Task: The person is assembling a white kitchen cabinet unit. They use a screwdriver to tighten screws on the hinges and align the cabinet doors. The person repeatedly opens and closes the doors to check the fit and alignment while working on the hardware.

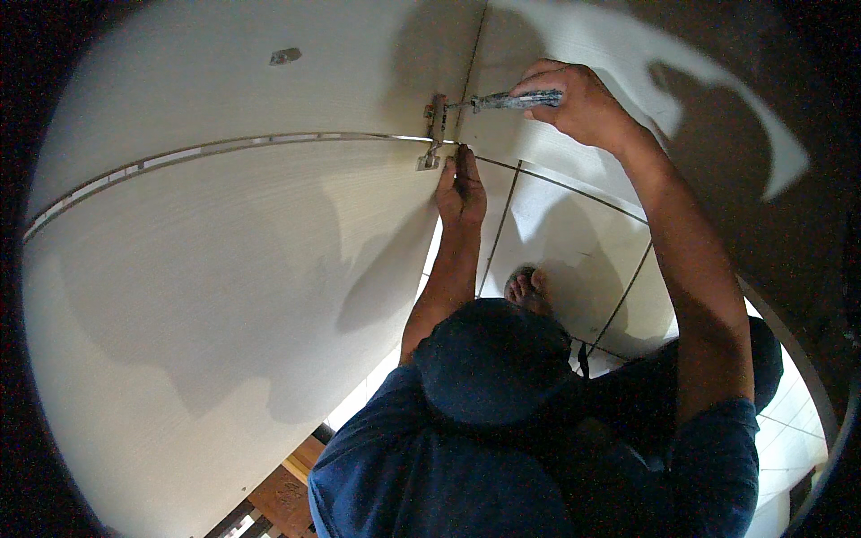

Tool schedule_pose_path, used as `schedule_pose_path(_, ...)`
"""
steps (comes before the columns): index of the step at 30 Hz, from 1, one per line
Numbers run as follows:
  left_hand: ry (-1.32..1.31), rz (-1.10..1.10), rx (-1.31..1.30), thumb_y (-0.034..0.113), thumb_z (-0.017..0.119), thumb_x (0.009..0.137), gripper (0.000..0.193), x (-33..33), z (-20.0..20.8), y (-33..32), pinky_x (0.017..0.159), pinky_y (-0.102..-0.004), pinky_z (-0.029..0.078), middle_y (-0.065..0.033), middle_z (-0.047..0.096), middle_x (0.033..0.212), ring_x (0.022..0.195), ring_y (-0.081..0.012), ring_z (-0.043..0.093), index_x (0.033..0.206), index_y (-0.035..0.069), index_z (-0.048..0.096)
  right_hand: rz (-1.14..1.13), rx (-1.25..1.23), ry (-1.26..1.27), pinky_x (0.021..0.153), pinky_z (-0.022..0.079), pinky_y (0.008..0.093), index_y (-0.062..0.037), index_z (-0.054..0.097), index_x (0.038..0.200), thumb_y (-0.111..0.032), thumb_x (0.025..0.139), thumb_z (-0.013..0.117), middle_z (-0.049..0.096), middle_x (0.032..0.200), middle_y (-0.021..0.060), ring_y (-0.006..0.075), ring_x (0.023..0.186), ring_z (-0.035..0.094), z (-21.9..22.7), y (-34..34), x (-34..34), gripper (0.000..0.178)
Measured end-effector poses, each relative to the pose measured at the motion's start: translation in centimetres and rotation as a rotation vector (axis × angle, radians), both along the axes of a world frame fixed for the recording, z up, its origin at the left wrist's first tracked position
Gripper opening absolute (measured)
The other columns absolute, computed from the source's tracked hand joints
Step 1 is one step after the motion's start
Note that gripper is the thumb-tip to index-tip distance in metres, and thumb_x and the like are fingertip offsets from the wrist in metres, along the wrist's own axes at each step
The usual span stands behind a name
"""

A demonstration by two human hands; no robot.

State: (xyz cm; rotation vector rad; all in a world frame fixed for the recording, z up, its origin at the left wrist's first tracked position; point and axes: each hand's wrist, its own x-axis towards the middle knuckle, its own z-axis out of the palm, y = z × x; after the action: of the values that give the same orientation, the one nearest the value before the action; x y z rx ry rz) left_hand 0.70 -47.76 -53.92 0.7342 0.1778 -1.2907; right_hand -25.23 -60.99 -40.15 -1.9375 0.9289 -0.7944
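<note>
My right hand (578, 100) is closed round the handle of a screwdriver (516, 100). Its shaft points left, with the tip at a metal hinge (439, 117) on a white panel (341, 67). The hinge's other end reaches a large white door panel (242, 296), across the narrow gap between the two panels. Below the hinge, my left hand (462, 188) has its fingers raised and closed at the door panel's corner. Part of that grip is hidden in shadow.
A small metal plate (285, 56) sits on the upper panel, left of the hinge. Pale floor tiles (574, 242) with dark joints lie to the right. My bent knee (493, 359) and a bare foot (526, 287) are close below. Brown wooden pieces (282, 498) lie at the lower left.
</note>
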Motion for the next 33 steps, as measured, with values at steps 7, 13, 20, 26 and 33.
schedule_pose_path(7,0.007,-0.008,0.000,0.011,0.052,0.101,0.029,-0.9,1.2,-0.3,0.105,-0.0351,0.051,-0.0201,0.062,0.119,0.114,-0.0274,0.061,0.121,-0.010,0.051,-0.097,0.321,0.069,0.083,0.051,0.0367,-0.0046,0.069,0.108,-0.025,0.089,0.068,0.068,0.101,0.0114,0.0244,0.089,0.063,0.1,-0.4,0.6,0.028)
schedule_pose_path(13,-0.017,0.032,-0.006,0.009,0.052,0.101,0.030,-0.9,1.0,-0.1,0.106,-0.0368,0.050,-0.0211,0.061,0.120,0.114,-0.0288,0.061,0.123,-0.011,0.050,-0.041,0.181,-0.016,0.074,0.049,0.0335,-0.0030,0.061,0.109,-0.023,0.093,0.066,0.067,0.094,0.0077,0.0164,0.080,0.058,-1.0,0.0,0.3,0.026)
schedule_pose_path(20,0.021,0.059,-0.011,0.008,0.053,0.100,0.028,-0.7,0.8,0.1,0.107,-0.0374,0.049,-0.0211,0.063,0.119,0.114,-0.0290,0.061,0.121,-0.010,0.051,-0.090,0.374,-0.043,0.074,0.048,0.0334,-0.0028,0.064,0.106,-0.022,0.095,0.065,0.066,0.089,0.0056,0.0180,0.076,0.056,0.1,0.0,-0.2,0.023)
schedule_pose_path(26,0.025,0.035,-0.057,0.008,0.054,0.099,0.027,-1.0,0.9,-0.1,0.105,-0.0385,0.051,-0.0211,0.064,0.116,0.113,-0.0292,0.062,0.119,-0.010,0.052,-0.226,0.272,-0.029,0.074,0.046,0.0299,-0.0044,0.067,0.102,-0.020,0.095,0.065,0.064,0.083,0.0038,0.0159,0.075,0.054,-2.2,0.8,0.8,0.017)
schedule_pose_path(33,0.054,0.077,0.002,0.008,0.050,0.101,0.027,-0.8,0.8,-0.2,0.105,-0.0398,0.051,-0.0224,0.062,0.117,0.112,-0.0308,0.062,0.121,-0.010,0.051,-0.081,0.436,-0.126,0.076,0.048,0.0310,-0.0056,0.063,0.109,-0.022,0.092,0.069,0.063,0.089,0.0059,0.0151,0.082,0.058,-1.8,0.6,-0.8,0.024)
